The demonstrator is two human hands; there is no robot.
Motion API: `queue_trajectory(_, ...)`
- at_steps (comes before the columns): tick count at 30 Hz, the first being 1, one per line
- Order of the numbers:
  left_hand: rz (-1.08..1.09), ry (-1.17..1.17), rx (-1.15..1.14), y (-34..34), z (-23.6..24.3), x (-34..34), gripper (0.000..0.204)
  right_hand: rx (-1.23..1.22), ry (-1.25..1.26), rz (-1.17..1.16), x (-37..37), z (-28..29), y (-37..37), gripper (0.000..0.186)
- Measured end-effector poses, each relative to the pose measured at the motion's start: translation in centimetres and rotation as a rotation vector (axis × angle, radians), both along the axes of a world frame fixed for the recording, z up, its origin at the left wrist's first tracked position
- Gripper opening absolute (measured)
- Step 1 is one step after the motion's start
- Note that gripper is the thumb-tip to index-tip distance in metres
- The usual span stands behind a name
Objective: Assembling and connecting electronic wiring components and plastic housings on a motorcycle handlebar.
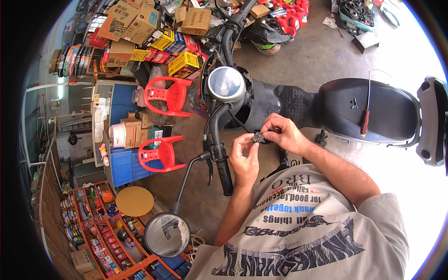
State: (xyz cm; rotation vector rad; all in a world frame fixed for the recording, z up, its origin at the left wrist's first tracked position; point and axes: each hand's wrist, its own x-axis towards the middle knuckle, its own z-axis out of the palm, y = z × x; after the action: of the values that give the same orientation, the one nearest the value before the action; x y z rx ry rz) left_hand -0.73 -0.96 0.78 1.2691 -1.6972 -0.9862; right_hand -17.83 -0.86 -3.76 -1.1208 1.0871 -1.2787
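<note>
Both my hands meet at a small dark grey plastic connector (258, 137) beside the scooter's steering column, a black cable running to it. My left hand (245, 158) grips it from the left with fingertips and thumb, while my right hand (282, 135) pinches it from the upper right. Just left of my hands is the black handlebar grip (225, 175) with its brake lever, below the round headlight unit (225, 84). A screwdriver with a red handle (365, 121) lies on the black seat (392, 109), near a small metal piece (354, 103).
A round mirror (166, 233) sticks out at lower left. Two red plastic chairs (165, 100) stand left of the scooter. Piled boxes (130, 28) and a black bag (256, 35) fill the top. Orange parts shelves (100, 240) line the lower left; a bin of parts (354, 16) is top right.
</note>
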Motion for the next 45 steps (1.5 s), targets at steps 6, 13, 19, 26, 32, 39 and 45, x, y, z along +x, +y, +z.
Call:
queue_trajectory(6,0.025,0.121,0.111,-0.2,-0.2,-0.2,0.034,0.033,0.060,-0.019,-0.1,0.7,0.0,0.008)
queue_trajectory(13,0.027,0.236,0.157,-0.7,-0.3,-0.3,0.040,0.014,0.129,-0.022,-0.3,1.7,0.4,0.019)
queue_trajectory(19,0.032,0.182,0.164,-0.7,0.1,-0.3,0.049,-0.017,0.155,-0.045,0.3,1.5,0.4,0.021)
queue_trajectory(26,0.054,0.105,0.137,-0.4,0.4,-0.6,0.049,-0.033,0.129,-0.060,0.8,0.6,0.4,0.020)
queue_trajectory(32,0.043,0.140,0.072,-0.2,0.2,-1.0,0.042,-0.039,0.051,-0.037,1.0,0.0,0.4,0.019)
queue_trajectory(39,-0.002,0.092,-0.003,-0.4,-0.4,-0.6,0.042,-0.013,-0.027,0.001,0.9,0.1,0.4,0.020)
queue_trajectory(45,-0.017,0.076,-0.014,-0.2,-0.1,-0.6,0.045,-0.007,-0.042,0.019,0.8,0.1,0.5,0.021)
